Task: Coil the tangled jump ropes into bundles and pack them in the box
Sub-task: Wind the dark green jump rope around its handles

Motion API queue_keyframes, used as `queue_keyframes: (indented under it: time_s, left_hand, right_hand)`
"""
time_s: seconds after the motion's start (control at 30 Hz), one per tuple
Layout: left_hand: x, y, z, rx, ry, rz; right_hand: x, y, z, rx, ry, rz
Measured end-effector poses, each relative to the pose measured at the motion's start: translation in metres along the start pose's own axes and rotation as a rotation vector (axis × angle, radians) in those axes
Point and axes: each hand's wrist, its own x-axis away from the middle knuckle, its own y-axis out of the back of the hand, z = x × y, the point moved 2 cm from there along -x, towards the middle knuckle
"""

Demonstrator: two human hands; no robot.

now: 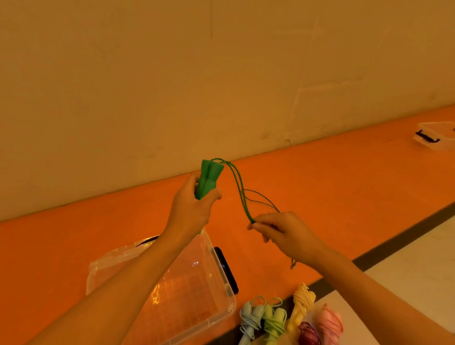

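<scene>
My left hand (pixel 191 204) grips the two green handles (pixel 208 178) of a green jump rope, held upright above the orange floor. Its thin cord (pixel 240 191) runs in several strands from the handle tops down to my right hand (pixel 284 231), which pinches the gathered strands; a short loop of cord hangs below that wrist. Under my left forearm a clear plastic box (pixel 195 290) with a black latch sits open. Several coiled rope bundles lie to its right: pale blue (pixel 250 323), light green (pixel 273 327), yellow (pixel 302 307), dark red (pixel 309 342), pink (pixel 330 328).
A beige wall rises behind the orange strip of floor. A second clear box (pixel 447 136) with a black latch stands far right by the wall. A dark band separates the orange floor from pale flooring (pixel 423 264) at the lower right.
</scene>
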Motion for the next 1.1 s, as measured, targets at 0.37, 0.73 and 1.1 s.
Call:
queue_keyframes:
  time_s: [0.37, 0.73, 1.1]
  left_hand:
    - [0.013, -0.027, 0.005, 0.012, 0.148, 0.272]
    - [-0.008, -0.004, 0.005, -0.327, -0.068, 0.077]
    - [-0.009, 0.004, 0.004, -0.566, -0.128, 0.116]
  right_hand:
    - [0.001, -0.018, 0.022, 0.082, 0.158, 0.188]
    - [0.002, 0.023, 0.003, 0.127, 0.097, 0.110]
    - [0.009, 0.066, -0.011, 0.137, 0.078, 0.022]
